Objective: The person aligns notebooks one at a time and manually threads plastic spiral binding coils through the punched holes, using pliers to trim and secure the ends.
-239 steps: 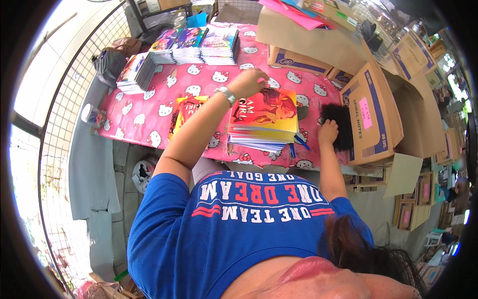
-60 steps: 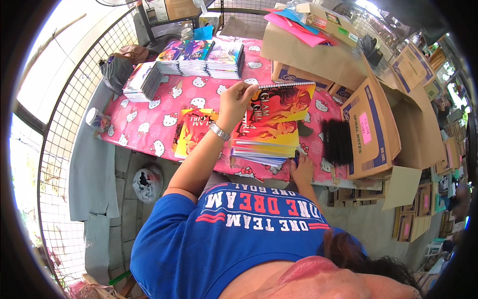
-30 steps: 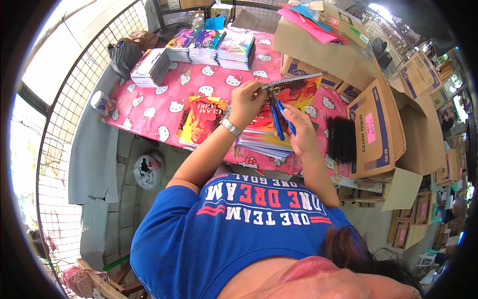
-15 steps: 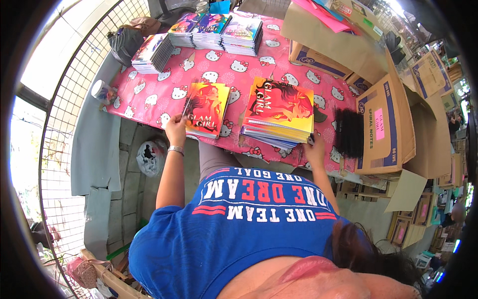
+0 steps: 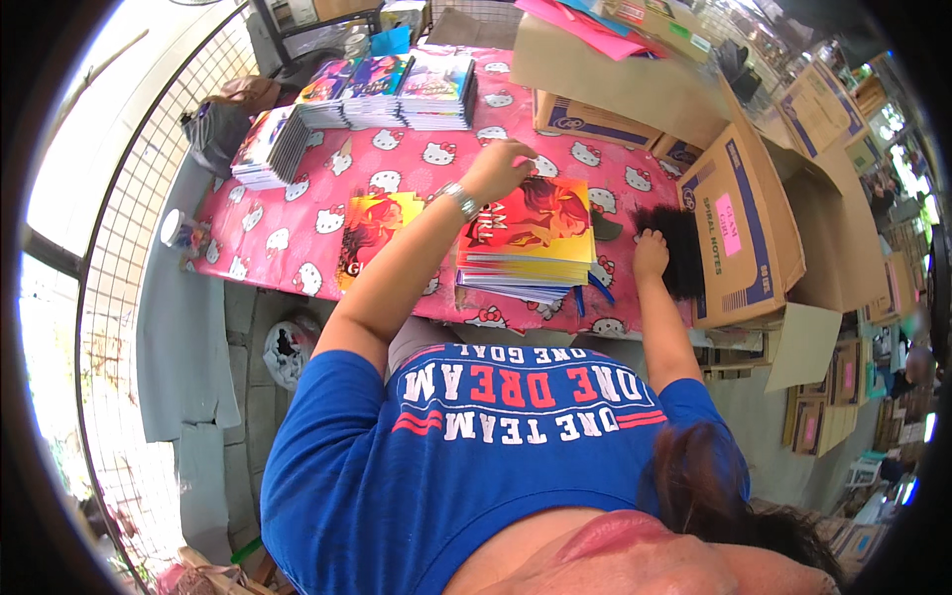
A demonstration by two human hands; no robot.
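Plastic bag: a white bag (image 5: 286,355) sits on the floor below the table, something dark showing in its mouth.
Blue handles: a blue-handled tool (image 5: 601,284) lies beside the main stack's right side, partly hidden.
Main stack: notebooks (image 5: 531,226) lie flat near the table's front edge, just left of the tool; the glossy top cover is red, orange and yellow, with a flame-haired figure and pale lettering, and the page edges below are slightly uneven.
Second stack: fewer notebooks (image 5: 375,226) of like cover, to the left, partly behind the forearm.
Right hand: the right hand (image 5: 651,255) touches a black bristly bundle (image 5: 679,238); I cannot tell whether the fingers clamp it.
Left hand: the left hand (image 5: 498,171), watch at its wrist, is bent at the main stack's far edge, fingers close together; any hold is unclear.
Carton: a brown box (image 5: 739,233) with a pink label stands right of the bundle, flaps spread; its inside is hidden.
Jar: a white-lidded tub (image 5: 180,229), contents indistinct, at the left edge.
Far stacks: more colourful notebooks (image 5: 387,94) stand at the back.
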